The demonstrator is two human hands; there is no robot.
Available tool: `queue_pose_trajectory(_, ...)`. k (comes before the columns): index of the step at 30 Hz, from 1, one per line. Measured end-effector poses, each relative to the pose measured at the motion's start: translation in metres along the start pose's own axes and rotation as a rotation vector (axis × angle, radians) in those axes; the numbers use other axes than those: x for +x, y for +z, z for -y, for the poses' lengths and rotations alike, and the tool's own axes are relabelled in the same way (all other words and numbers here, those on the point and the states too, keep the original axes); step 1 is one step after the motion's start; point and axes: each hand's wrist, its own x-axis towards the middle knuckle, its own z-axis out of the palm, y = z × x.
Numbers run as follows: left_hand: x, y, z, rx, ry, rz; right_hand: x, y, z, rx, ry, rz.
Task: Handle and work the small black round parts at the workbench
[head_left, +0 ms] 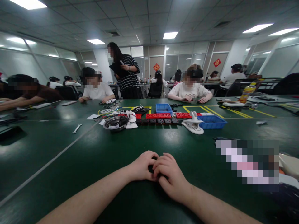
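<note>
My left hand (143,165) and my right hand (172,175) meet over the dark green table (112,155), close in front of me. The fingers of both are curled, and their tips touch or overlap. A dark patch shows between them, but whether it is a small black thing or only shadow I cannot make out. Beyond the hands lie a red and black power strip (158,116), a white clip base (193,123) and a metal bowl (116,124) full of cables.
A blue bin (211,121) and a smaller blue tray (163,108) stand farther back. A wrench (77,128) lies at the left; a bottle (248,93) stands at the right. Co-workers sit across the table, and one person (128,73) stands behind them.
</note>
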Motion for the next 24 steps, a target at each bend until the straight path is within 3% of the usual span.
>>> queue_pose_trajectory(4, 0.000, 0.000, -0.001, 0.002, 0.009, 0.012, -0.004, 0.002, 0.004, -0.029, -0.094, 0.004)
queue_pose_trajectory(10, -0.001, -0.001, -0.005, 0.015, 0.019, 0.006, -0.005, -0.002, 0.007, -0.015, -0.083, -0.037)
queue_pose_trajectory(18, -0.002, 0.009, -0.027, 0.049, -0.218, -0.100, 0.000, 0.006, -0.008, -0.058, 0.310, -0.089)
queue_pose_trajectory(24, -0.001, 0.011, -0.035, 0.057, -0.241, -0.107, 0.001, 0.008, -0.011, -0.070, 0.394, -0.069)
